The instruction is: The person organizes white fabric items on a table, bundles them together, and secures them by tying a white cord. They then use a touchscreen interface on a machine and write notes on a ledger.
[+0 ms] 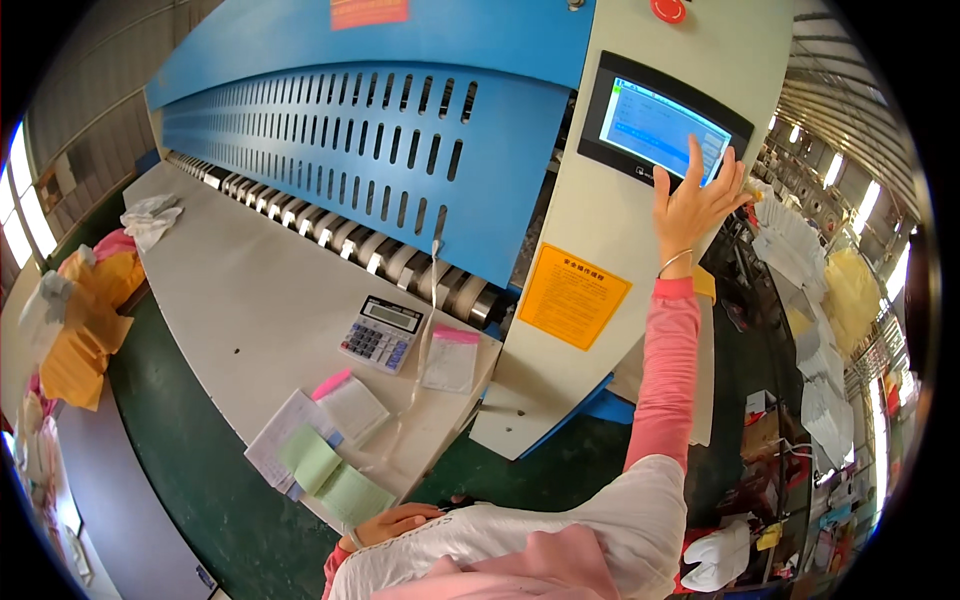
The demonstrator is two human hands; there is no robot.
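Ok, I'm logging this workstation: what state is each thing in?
Touchscreen, lit blue
Red emergency-stop button, pressed or released unclear
Desktop calculator, face up, display unreadable
Green paper, creased, opened out
Orange notice, posted flat
Right hand, fingers spread at the touchscreen
Left hand, lowered, grip unclear

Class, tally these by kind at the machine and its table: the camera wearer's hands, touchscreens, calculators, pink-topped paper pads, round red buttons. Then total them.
Bare hands: 2 (left hand, right hand)
Black-framed rectangular touchscreen: 1
Grey rectangular calculator: 1
White pink-topped paper pads: 2
Round red button: 1
Total: 7
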